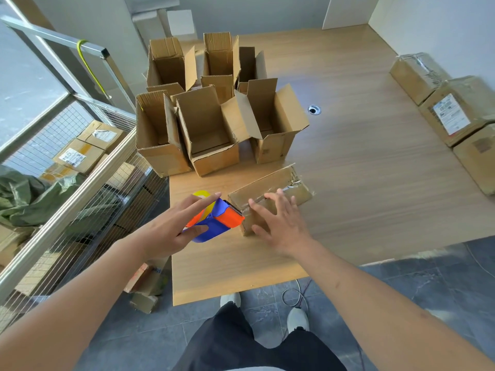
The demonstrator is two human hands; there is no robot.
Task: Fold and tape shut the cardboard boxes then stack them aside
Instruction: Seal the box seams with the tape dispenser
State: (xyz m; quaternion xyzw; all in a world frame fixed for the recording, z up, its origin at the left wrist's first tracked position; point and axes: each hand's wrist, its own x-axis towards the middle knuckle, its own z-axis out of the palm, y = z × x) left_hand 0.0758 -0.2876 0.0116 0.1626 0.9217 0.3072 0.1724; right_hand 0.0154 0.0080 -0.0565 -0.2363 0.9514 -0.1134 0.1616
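- Pale wood-grain tabletop [361,183] fills the middle of the view, standing on a floor of dark grey tiles [428,290] in a room with white walls.
- Near the table's front edge lies a flat brown cardboard box with clear tape along its closed seam [292,183], set at a slant.
- The right hand [278,223] rests on the near end of that taped box, fingers spread wide and straight.
- A blue and orange plastic tape dispenser with a yellow roll [214,219] sits just beside the box, its toothed edge at the box's near corner.
- The left hand [171,228] is over the dispenser with fingers stretched out; the thumb lies against its blue side, and I cannot tell whether it truly grips it.
- Behind these stands a cluster of open brown cardboard boxes with flaps raised [211,124], gathered at the table's left rear.
- A small round metal cable port [314,110] sits in the tabletop, right of the open boxes.
- Taped boxes with white shipping labels [455,111] are lined along the table's right edge.
- To the left a metal wire-mesh cage [88,167] holds more labelled cartons and green fabric.
- White cables [297,293] trail on the floor by the person's pale shoes.
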